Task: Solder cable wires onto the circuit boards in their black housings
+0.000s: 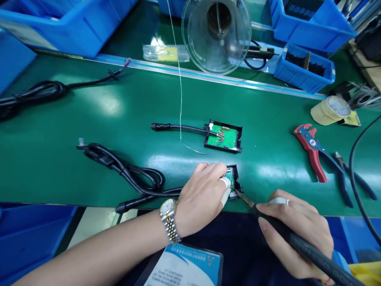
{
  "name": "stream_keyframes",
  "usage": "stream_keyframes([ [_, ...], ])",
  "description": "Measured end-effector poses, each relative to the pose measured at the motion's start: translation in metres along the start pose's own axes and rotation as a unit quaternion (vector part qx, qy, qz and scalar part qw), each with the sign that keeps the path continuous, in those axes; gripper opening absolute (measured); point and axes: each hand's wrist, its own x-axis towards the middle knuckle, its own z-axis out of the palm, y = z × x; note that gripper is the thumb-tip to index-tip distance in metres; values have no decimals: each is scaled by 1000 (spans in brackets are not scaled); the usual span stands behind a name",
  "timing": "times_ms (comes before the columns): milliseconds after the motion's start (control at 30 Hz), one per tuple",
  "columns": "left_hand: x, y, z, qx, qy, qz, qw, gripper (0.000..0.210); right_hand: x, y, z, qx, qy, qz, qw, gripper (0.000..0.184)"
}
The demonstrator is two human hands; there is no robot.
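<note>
My right hand (294,234) is closed around the handle of a soldering iron (303,242). The iron's tip meets the right end of a small green circuit board (231,179) in an open black case (236,177). Bent over that case, my left hand (205,194) grips it and hides much of the board; a white wrap covers one finger. A thick black cable (139,178) runs out from under the left hand into a coil. Behind it lies a second open case with a circuit board (223,137), its coloured wires attached and a short black cable (187,128) leading left.
A thin solder wire (181,99) hangs down to the mat behind my left hand. Wire strippers (315,151), cutters (357,174) and a cream tub (330,110) sit at the right. A clear funnel-shaped hood (193,43) and blue bins (309,73) stand at the back; another cable (44,93) lies left.
</note>
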Motion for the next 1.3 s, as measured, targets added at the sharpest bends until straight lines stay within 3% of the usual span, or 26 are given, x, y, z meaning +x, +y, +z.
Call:
stream_keyframes([
  [533,0,0,1,8,-5,-3,1000,19,2,-1,0,0,6,2,1000,15],
  [900,0,0,2,17,4,6,1000,21,-12,2,-18,-26,39,24,999,19],
  [1300,0,2,2,6,12,1,1000,17,-30,19,-15,-97,166,89,977,34],
])
